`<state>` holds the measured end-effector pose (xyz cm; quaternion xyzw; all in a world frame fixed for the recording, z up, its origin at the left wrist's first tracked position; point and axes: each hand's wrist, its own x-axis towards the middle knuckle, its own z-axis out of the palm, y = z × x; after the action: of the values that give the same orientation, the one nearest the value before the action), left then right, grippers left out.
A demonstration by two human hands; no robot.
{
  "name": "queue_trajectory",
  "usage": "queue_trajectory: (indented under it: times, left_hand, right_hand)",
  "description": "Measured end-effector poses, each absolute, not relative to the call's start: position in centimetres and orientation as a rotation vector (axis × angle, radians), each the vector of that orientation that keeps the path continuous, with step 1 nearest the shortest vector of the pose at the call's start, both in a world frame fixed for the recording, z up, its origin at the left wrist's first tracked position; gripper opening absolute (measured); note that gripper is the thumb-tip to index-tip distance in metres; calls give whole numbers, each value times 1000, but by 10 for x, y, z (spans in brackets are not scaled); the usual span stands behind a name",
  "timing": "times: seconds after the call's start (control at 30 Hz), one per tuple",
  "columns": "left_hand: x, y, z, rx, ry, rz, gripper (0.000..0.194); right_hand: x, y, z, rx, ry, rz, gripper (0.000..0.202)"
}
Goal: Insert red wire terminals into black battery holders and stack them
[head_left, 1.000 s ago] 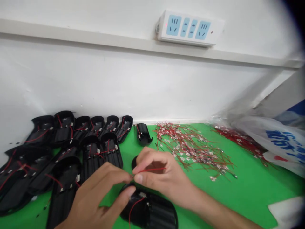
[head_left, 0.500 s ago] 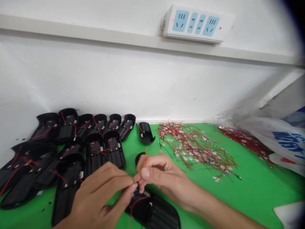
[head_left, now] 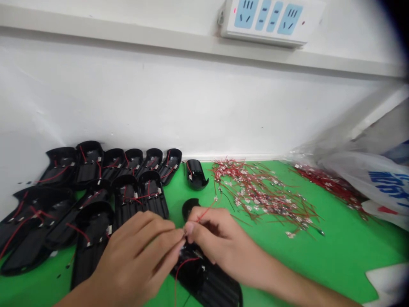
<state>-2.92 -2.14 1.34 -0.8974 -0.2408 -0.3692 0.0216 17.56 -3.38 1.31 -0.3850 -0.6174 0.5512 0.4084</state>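
My left hand [head_left: 140,256] and my right hand [head_left: 220,243] meet fingertip to fingertip above a black plastic shell [head_left: 211,281] at the bottom centre. Between thumb and fingers my right hand pinches a thin red wire [head_left: 209,209], whose free end points up and right. The fingertips of my left hand are pressed together at the wire's lower end; what exactly they grip is too small to make out. Another red wire [head_left: 177,277] curves out of the shell, which has ribbed compartments and lies partly under my right hand.
Several black shells with red wires [head_left: 124,196] fill the left side. One shell [head_left: 195,175] lies near the wall. Loose red wires with metal tabs [head_left: 262,192] spread at right, beside plastic bags [head_left: 370,175]. A power strip [head_left: 271,21] hangs above.
The red wire in my right hand has tilted from nearly upright to slanting right. My right fingers are curled closer to my left fingertips. The view has shifted slightly.
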Motion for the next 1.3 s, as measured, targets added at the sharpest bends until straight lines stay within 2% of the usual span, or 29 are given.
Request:
queue_trajectory:
  times: [0.1, 0.27, 0.4, 0.53, 0.63, 0.8, 0.97, 1.3]
  left_hand:
    - [-30, -22, 22, -3028, -857, -841, 26]
    - [-41, -24, 25, -3175, -813, -479, 49]
    - [-44, -22, 14, -3336, -878, -286, 35]
    - [-37, -23, 3, -3408, -949, -351, 36]
    - [-31, -26, 0, -3422, -921, -402, 40]
    - [-28, -34, -5, -3394, -816, -509, 28]
    - [-25, -42, -12, -3365, -845, -552, 31]
    - [-22, -50, -18, -3303, -966, -616, 32]
  right_hand:
    - [184, -27, 16, -1017, -1558, 1296, 34]
    - [198, -14, 16, -1086, -1535, 1189, 36]
    - [206, -10, 23, -1112, -1608, 1188, 36]
    - [214, -32, 27, -1192, -1695, 1166, 34]
    - [219, -66, 12, -1326, -1688, 961, 30]
    - [221, -111, -26, -1364, -1871, 820, 24]
    - [218, -118, -43, -1505, -1938, 711, 27]
    - [208, -110, -43, -1450, -1927, 546, 26]
